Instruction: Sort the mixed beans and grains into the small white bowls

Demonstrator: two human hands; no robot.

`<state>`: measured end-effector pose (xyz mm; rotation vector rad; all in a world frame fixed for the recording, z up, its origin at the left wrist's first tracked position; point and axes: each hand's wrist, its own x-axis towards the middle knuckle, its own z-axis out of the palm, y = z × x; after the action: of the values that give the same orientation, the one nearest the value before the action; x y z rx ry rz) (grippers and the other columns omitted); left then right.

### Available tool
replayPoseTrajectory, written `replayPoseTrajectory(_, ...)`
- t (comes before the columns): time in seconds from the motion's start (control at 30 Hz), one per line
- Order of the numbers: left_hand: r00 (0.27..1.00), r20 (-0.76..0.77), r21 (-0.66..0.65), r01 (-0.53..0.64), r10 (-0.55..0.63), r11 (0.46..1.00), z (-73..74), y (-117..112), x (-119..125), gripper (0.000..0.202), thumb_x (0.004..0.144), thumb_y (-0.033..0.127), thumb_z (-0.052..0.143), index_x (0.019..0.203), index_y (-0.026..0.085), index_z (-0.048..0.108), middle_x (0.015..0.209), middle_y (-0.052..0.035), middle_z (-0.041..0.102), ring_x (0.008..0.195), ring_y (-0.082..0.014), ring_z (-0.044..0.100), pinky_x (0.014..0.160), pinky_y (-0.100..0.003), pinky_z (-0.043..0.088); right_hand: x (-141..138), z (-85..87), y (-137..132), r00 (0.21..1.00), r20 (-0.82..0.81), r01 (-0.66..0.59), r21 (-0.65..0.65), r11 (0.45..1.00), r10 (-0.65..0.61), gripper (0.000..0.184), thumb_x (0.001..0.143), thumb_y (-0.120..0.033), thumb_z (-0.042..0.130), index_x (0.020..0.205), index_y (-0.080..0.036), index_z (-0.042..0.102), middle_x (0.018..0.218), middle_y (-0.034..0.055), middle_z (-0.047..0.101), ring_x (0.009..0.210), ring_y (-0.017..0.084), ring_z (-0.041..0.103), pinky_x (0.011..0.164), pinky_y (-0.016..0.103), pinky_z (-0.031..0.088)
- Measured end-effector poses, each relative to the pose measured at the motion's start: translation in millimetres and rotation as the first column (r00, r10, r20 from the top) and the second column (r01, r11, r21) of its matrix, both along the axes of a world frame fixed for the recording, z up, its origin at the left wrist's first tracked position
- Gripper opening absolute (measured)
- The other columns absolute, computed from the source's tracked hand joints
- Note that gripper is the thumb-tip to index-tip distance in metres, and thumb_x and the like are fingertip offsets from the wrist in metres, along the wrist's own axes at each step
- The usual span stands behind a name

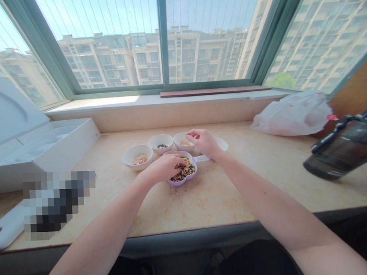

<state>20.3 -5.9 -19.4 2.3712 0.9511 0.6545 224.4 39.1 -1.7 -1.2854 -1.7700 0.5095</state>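
A purple-rimmed bowl (182, 182) with a handle holds mixed beans and grains (187, 168), dark and yellow. My left hand (164, 169) reaches into it from the left, its fingers curled down among the beans; what they grip is hidden. Above the back right white bowl (176, 145), which has yellow kernels (185, 143) in it, my right hand (203, 141) is closed in a pinch. Anything between those fingertips is too small to name. Another white bowl (153, 141) holds black beans (162, 146). The left white bowl (127, 157) contains pale and reddish pieces (140, 159).
A white dish (222, 144) lies partly behind my right wrist. On the left stand an open white box (66, 137) and a blurred-out object (58, 206). A plastic bag (291, 115) and a dark tilted bottle (340, 148) are at the right. Windows rise behind the counter (221, 192).
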Motion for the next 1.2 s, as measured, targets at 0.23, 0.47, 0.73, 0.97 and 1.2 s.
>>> replayPoseTrajectory(0.23,0.956,-0.294,0.170,0.047,0.005,0.984,9.8,-5,1,0.021,0.086,0.009,0.059,0.088,0.019,0.077,0.096,-0.0056,0.075,0.089,-0.0218,0.068,0.091,-0.035,0.051,-7,-5.9,9,0.879,0.448,0.132,0.099,0.986,-0.163,0.024,0.098,-0.027,0.057,0.104,-0.018,0.079,0.113,0.0105,0.076,0.102,0.022,0.069,0.093,0.031,0.049)
replayPoseTrajectory(0.47,0.943,-0.332,0.217,0.075,0.001,0.973,6.9,-3,0,0.018,0.085,0.008,0.061,0.082,0.018,0.075,0.095,-0.0047,0.075,0.090,-0.0209,0.068,0.088,-0.032,0.052,-9,-7.2,9,0.832,0.527,0.159,0.068,0.985,-0.171,0.033,0.102,-0.028,0.047,0.108,-0.019,0.078,0.120,0.0122,0.073,0.110,0.026,0.068,0.096,0.033,0.048)
replayPoseTrajectory(0.73,0.955,-0.296,0.240,0.091,-0.016,0.966,4.7,-1,-2,0.016,0.085,0.010,0.062,0.078,0.019,0.073,0.092,-0.0046,0.073,0.087,-0.0205,0.067,0.086,-0.033,0.050,-9,-5.9,7,0.847,0.508,0.161,0.036,0.986,-0.157,0.031,0.102,-0.030,0.049,0.110,-0.020,0.077,0.122,0.0118,0.070,0.113,0.025,0.067,0.099,0.033,0.047)
replayPoseTrajectory(0.97,0.968,-0.250,0.206,0.068,-0.015,0.976,5.3,-1,-3,0.017,0.090,0.016,0.059,0.077,0.018,0.070,0.089,-0.0047,0.072,0.084,-0.0205,0.065,0.083,-0.034,0.048,-6,-8.6,8,0.883,0.439,0.151,0.070,0.986,-0.167,0.025,0.100,-0.029,0.055,0.110,-0.019,0.076,0.120,0.0119,0.070,0.110,0.024,0.067,0.100,0.034,0.048)
replayPoseTrajectory(1.2,0.999,0.026,-0.064,-0.029,0.030,0.998,12.5,-9,-4,0.013,0.093,0.025,0.058,0.090,0.020,0.070,0.092,-0.0029,0.071,0.083,-0.0181,0.062,0.076,-0.029,0.044,-1,-11.7,9,0.913,0.366,0.138,0.138,0.981,-0.180,0.023,0.098,-0.025,0.057,0.107,-0.017,0.076,0.115,0.0114,0.072,0.103,0.023,0.068,0.097,0.034,0.049)
